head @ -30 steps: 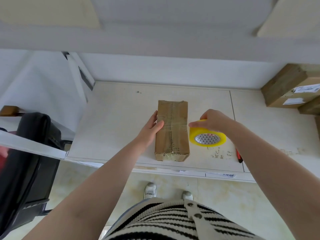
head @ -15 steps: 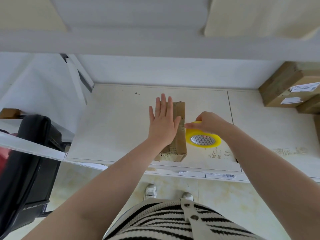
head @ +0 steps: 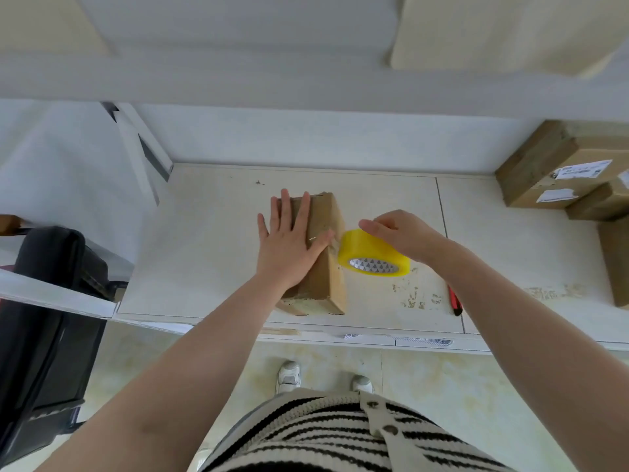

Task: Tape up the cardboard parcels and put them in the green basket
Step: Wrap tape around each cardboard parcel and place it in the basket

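Note:
A long brown cardboard parcel (head: 326, 229) lies on the white table (head: 204, 240), tipped onto its left side. My left hand (head: 289, 247) lies flat on the parcel's top, fingers spread, pressing it down. My right hand (head: 401, 235) holds a yellow roll of tape (head: 372, 255) against the parcel's right face. A short strip of clear tape runs from the roll to the parcel by my left thumb. No green basket is in view.
Several stacked cardboard parcels (head: 558, 168) with white labels stand at the table's back right, another at the right edge (head: 616, 264). A red-and-black pen (head: 454, 299) lies right of the tape. A black chair (head: 44, 301) stands at the left. A shelf hangs overhead.
My left hand went from the parcel's left side to lying flat on top. The parcel tipped from flat onto its edge. The tape roll stayed against its right side.

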`<act>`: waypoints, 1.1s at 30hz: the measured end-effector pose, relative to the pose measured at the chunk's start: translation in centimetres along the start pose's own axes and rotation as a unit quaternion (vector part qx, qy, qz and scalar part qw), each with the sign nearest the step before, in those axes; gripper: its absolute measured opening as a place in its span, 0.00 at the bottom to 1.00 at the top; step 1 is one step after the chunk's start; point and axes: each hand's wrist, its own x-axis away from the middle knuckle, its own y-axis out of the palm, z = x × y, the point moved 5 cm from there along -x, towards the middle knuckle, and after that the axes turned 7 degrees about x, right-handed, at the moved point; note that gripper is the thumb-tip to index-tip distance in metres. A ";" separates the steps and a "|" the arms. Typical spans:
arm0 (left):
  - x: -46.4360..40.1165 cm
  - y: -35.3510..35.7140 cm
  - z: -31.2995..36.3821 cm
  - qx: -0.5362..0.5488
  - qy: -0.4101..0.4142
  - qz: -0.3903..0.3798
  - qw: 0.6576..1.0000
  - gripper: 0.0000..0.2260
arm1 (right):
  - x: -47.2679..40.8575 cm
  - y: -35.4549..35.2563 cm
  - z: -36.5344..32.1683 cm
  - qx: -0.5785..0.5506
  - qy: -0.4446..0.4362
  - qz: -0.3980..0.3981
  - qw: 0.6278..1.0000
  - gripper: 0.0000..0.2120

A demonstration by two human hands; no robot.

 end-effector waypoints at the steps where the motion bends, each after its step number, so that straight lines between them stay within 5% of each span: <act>1: 0.1 -0.3 -0.9 0.024 -0.006 -0.006 1.000 0.39 | 0.0 0.0 -0.6 -0.017 -0.006 0.004 1.000 0.26; 10: 0.0 -1.3 -5.0 0.143 -0.063 -0.078 0.985 0.47 | -2.1 0.3 -6.1 0.077 -0.017 0.048 0.996 0.29; 15: 0.4 -1.4 -6.2 0.267 -0.120 -0.123 0.948 0.44 | -2.1 0.4 -7.1 0.074 -0.041 0.057 0.995 0.27; 19: 0.6 -1.5 -5.7 0.301 -0.115 -0.114 0.940 0.42 | -1.2 0.0 -6.3 -0.022 -0.024 0.019 0.999 0.25; 24: 0.8 -1.3 -4.9 0.327 -0.096 -0.092 0.935 0.43 | -0.3 -2.6 -7.4 0.090 -0.055 0.045 0.993 0.27; 29: 0.8 -0.8 -5.7 0.402 -0.101 -0.073 0.907 0.39 | 1.0 -6.4 -4.2 0.175 -0.001 0.067 0.982 0.29; 33: 1.4 0.6 -5.1 0.503 -0.119 -0.071 0.853 0.40 | 1.3 -5.3 -2.2 0.120 0.011 0.036 0.992 0.26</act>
